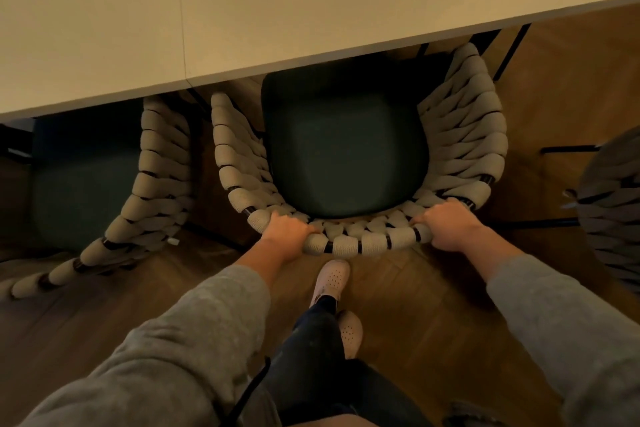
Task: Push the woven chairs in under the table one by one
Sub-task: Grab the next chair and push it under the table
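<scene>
The middle chair (464,135), tub-shaped with a back and arms of thick cream woven rope on a black frame, fills the centre of the head view. Its dark green seat cushion (346,149) lies just toward 12 o'clock from both hands. The left hand (285,230) grips the top rail of the curved back at about 7 o'clock on the chair's ring. Its fingers are curled over the rope, with the tips hidden inside the rim. The right hand (446,227) grips the same rail at about 5 o'clock, knuckles up and fingers wrapped over the edge. A run of woven rail lies between the two hands.

The pale beige flat-topped table (242,10) spans the view from 9 o'clock through 12 to 2 o'clock. The far edge of the cushion and the arm tips meet its near edge, while most of the seat lies uncovered.

At 9 o'clock the left chair (156,184), of the same cream weave with a dark seat, stands partly under the table, just beside the middle chair. At 3 o'clock a third chair (613,204), dim and grey-looking, is cut off by the frame edge.

Grey sleeves (173,340) cover both forearms. Two pale perforated shoes (330,279) stand on the brown wooden floor (415,305) at 6 o'clock, the front one close behind the chair's back.
</scene>
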Demonstrator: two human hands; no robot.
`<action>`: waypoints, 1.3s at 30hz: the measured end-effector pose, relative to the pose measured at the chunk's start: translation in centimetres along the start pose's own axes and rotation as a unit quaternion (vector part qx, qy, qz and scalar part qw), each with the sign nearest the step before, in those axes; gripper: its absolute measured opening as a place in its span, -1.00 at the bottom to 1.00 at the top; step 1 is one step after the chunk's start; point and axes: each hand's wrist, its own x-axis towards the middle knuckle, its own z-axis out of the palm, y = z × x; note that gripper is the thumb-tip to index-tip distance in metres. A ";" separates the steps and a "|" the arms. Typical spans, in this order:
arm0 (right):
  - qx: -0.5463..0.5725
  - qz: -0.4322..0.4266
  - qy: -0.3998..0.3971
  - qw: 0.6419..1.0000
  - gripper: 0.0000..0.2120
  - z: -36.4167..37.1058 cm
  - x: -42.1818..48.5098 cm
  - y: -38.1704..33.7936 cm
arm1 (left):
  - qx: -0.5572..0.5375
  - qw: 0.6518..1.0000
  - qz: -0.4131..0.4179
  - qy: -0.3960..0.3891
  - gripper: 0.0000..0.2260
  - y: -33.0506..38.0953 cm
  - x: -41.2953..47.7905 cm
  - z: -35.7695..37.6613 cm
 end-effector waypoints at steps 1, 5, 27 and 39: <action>0.000 0.004 0.000 1.000 -0.62 -0.3 0.3 0.4 | -0.003 1.000 -0.002 -0.001 -0.58 0.1 0.3 -0.4; 0.001 0.011 -0.011 1.000 -0.60 -0.6 1.2 2.3 | -0.006 1.000 -0.004 0.003 -0.58 0.8 1.7 -1.2; -0.054 0.036 -0.026 0.998 -0.59 -0.7 3.6 5.7 | -0.019 0.998 0.053 -0.008 -0.54 1.4 4.3 -3.6; -0.037 0.016 0.001 0.999 -0.61 -0.8 3.6 4.8 | 0.014 0.996 0.048 -0.070 -0.48 0.5 4.0 -4.7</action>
